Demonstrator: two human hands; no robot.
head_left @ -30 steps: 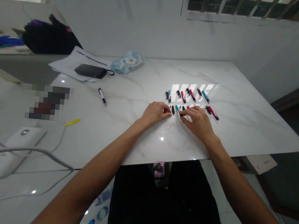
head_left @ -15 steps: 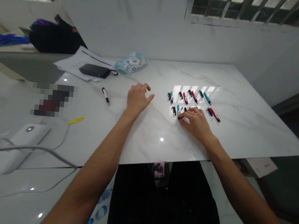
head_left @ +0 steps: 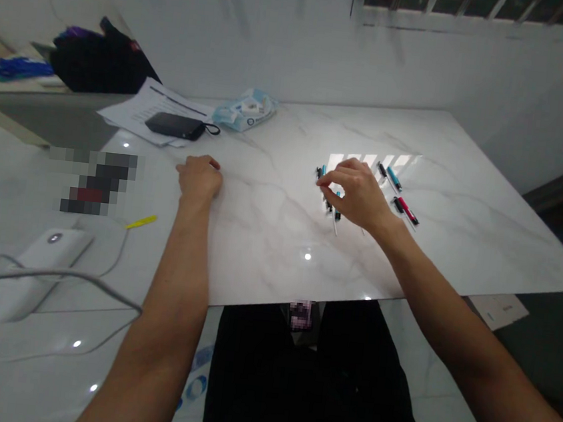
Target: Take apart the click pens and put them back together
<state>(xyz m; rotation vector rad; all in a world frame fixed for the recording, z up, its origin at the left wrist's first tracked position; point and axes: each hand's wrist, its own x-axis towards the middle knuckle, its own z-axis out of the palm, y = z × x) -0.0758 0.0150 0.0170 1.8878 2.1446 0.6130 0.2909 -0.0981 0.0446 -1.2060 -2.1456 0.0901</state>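
Observation:
My left hand (head_left: 201,174) rests on the left of the white table, fingers curled down and their tips hidden. It covers the spot where a white and black pen lay. My right hand (head_left: 353,190) is over the left group of pens, thumb and forefinger tips close together; what is between them, if anything, I cannot make out. Beneath it show parts of a blue pen piece (head_left: 337,215) and a black piece (head_left: 319,173). To its right lie another blue pen piece (head_left: 394,178) beside a black one (head_left: 382,170), and a red piece (head_left: 409,212) beside a black one (head_left: 397,205).
The marble-patterned table (head_left: 267,250) meets a wall at the back. Papers (head_left: 136,105), a black case (head_left: 174,126) with a loop and a light blue packet (head_left: 246,110) lie at the back left. A white device (head_left: 28,272) with cables and a yellow strip (head_left: 142,222) are at left.
My left hand has moved left and down onto the white and black pen's place, hiding it. My right hand has shifted up and left from the front row of pens. The view has tilted slightly.

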